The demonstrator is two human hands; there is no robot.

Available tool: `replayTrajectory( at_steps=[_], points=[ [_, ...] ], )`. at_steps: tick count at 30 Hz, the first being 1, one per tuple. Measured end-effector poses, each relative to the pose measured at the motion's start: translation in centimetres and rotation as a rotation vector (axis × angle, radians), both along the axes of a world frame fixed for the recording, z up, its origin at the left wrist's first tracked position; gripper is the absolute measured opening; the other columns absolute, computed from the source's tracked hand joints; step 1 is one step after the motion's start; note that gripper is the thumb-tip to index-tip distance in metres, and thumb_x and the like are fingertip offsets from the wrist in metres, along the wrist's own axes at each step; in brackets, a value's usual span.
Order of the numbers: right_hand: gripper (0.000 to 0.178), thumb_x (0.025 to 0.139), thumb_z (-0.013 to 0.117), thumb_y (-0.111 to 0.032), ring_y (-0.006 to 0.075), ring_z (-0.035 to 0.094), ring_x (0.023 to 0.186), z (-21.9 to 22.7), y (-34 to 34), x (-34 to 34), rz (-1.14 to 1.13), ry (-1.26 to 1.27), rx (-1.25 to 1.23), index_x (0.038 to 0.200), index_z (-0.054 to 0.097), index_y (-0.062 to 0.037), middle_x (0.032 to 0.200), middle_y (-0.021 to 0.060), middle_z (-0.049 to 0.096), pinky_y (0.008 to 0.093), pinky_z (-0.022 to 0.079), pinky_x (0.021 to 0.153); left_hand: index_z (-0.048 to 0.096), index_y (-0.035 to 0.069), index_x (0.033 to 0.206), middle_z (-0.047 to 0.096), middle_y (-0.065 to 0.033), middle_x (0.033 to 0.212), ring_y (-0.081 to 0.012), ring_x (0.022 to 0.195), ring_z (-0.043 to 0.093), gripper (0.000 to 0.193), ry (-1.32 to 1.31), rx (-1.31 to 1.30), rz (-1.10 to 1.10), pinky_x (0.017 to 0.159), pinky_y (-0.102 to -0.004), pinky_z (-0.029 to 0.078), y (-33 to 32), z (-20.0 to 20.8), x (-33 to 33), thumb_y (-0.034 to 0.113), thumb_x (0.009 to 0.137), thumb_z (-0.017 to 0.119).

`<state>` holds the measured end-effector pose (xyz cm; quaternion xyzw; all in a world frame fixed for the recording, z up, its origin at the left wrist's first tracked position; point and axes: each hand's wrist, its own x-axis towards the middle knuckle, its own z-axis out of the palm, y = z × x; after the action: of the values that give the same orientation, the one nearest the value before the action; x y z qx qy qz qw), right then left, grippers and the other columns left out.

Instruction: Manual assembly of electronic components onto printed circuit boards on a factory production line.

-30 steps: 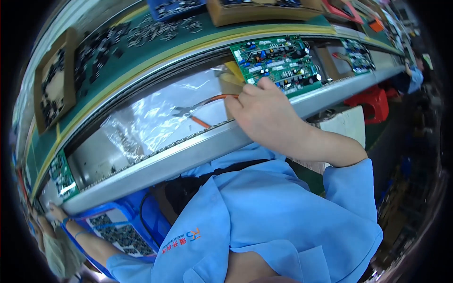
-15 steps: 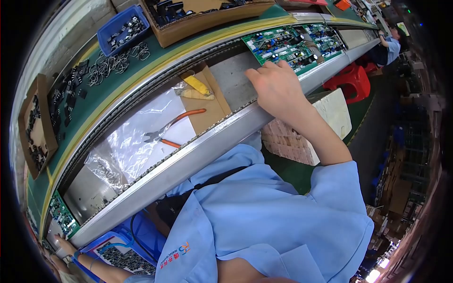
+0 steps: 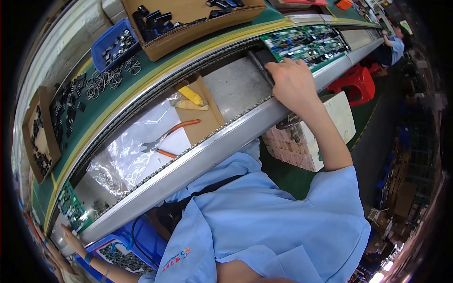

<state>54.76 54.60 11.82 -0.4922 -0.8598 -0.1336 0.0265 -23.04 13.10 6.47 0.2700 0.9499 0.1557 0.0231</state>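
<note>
Green circuit boards [image 3: 304, 45], crowded with blue, black and white components, lie butted together toward the conveyor [image 3: 188, 157]'s right end. The right hand [image 3: 296, 86] curls at their near edge; the left hand [image 3: 73, 240] reaches beside another green board [image 3: 71, 203] at the left end. Whether either hand's fingers grip, I cannot tell.

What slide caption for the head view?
Right hand at green circuit boards on metal rails, left hand by another board, orange-handled pliers lying between.

The green tabletop [image 3: 147, 70] is being backed along its far edge by a pale wall [image 3: 75, 40]; beyond its near edge, green floor [image 3: 288, 181] is being overlapped by a red stool [image 3: 366, 81].
</note>
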Motion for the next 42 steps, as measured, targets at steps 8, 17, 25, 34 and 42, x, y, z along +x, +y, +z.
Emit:
replayTrajectory(
  at_steps=[8, 17, 25, 34, 42],
  points=[
    [0.025, 0.074, 0.057, -0.005, 0.0313, 0.065, 0.085, -0.2, 2.3, 2.3, -0.148, -0.067, -0.019, 0.097, 0.067, -0.0074, 0.079, 0.0140, 0.067, 0.0448, 0.046, 0.077, 0.066, -0.007, 0.085, 0.068, -0.0145, 0.082, -0.0241, 0.087, 0.060, 0.065, -0.158, 0.007, -0.288, 0.087, -0.0330, 0.041, 8.0, 3.9, 12.8, 0.050, 0.102, 0.039],
    [0.037, 0.077, 0.055, -0.006, 0.0344, 0.066, 0.089, -1.3, 6.1, 7.8, -0.364, -0.224, -0.019, 0.111, 0.067, -0.0120, 0.092, 0.0178, 0.068, 0.0450, 0.050, 0.081, 0.066, -0.001, 0.076, 0.069, -0.0146, 0.091, -0.0287, 0.095, 0.063, 0.042, -0.023, -0.169, -0.790, 0.111, -0.0470, 0.025, 18.5, 7.7, 28.7, 0.026, 0.101, 0.045],
    [0.037, 0.079, 0.052, -0.007, 0.0372, 0.066, 0.091, -2.2, 10.9, 15.0, -0.503, -0.238, -0.035, 0.112, 0.068, -0.0157, 0.096, 0.0199, 0.069, 0.0483, 0.052, 0.079, 0.061, 0.005, 0.063, 0.059, -0.0126, 0.062, -0.0318, 0.075, 0.060, 0.039, 0.164, -0.249, -1.000, 0.092, -0.0446, 0.044, 24.1, 8.9, 34.5, 0.029, 0.093, 0.058],
    [0.021, 0.091, 0.060, -0.009, 0.0282, 0.068, 0.086, 4.1, 6.2, -5.0, 0.171, 0.531, -0.004, 0.110, 0.068, -0.0097, 0.101, 0.0110, 0.070, 0.0314, 0.053, 0.073, 0.066, 0.007, 0.095, 0.065, -0.0070, 0.083, -0.0227, 0.078, 0.061, 0.011, 0.448, 0.214, -1.220, 0.072, -0.0326, 0.048, 35.3, 8.1, 35.2, 0.015, 0.088, 0.065],
    [0.023, 0.073, 0.063, -0.007, 0.0181, 0.067, 0.073, 0.3, 4.8, -19.8, 0.783, 0.196, 0.170, 0.097, 0.065, -0.0065, 0.082, 0.0062, 0.062, 0.0285, 0.053, 0.060, 0.068, 0.004, 0.081, 0.068, -0.0159, 0.077, -0.0348, 0.075, 0.066, 0.018, 0.038, 0.068, -1.126, 0.068, -0.0430, 0.052, 40.1, 8.2, 37.9, 0.022, 0.080, 0.069]
  ],
)
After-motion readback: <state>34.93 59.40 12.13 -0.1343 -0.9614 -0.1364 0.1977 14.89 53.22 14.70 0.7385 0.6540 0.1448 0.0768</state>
